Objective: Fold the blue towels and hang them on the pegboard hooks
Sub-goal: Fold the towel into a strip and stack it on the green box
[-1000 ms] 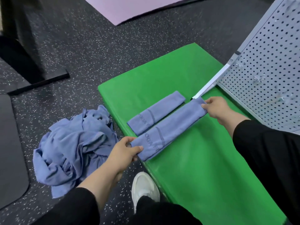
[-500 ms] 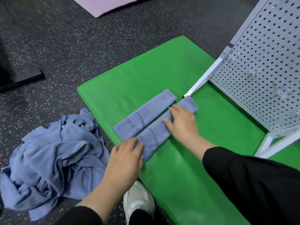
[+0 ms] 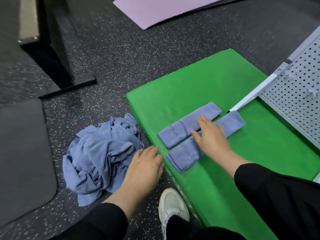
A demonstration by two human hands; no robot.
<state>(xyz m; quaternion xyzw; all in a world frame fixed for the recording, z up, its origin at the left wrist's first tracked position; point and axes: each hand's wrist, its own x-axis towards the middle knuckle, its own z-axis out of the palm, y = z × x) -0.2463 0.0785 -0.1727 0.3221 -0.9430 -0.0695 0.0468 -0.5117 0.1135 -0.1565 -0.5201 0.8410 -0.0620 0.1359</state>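
Two blue towels folded into long strips lie side by side on the green mat [image 3: 199,87]. The far folded towel [image 3: 180,130] and the near folded towel [image 3: 183,157] both run diagonally. My right hand [image 3: 210,135] rests flat and open across the middle of both strips. My left hand [image 3: 146,168] hovers open over the mat's left edge, holding nothing, next to a crumpled heap of blue towels [image 3: 102,156] on the floor. The white pegboard [image 3: 297,101] with small hooks stands at the right on the mat.
The floor is dark speckled rubber. A lilac mat [image 3: 155,9] lies at the back, a grey pad [image 3: 22,153] at the left, and a black stand base [image 3: 69,84] behind it. My white shoe [image 3: 171,205] sits against the mat's near edge.
My left hand has let go of the near towel's end and moved left toward the heap. My right hand slid from the towel's far end to its middle, now lying flat.
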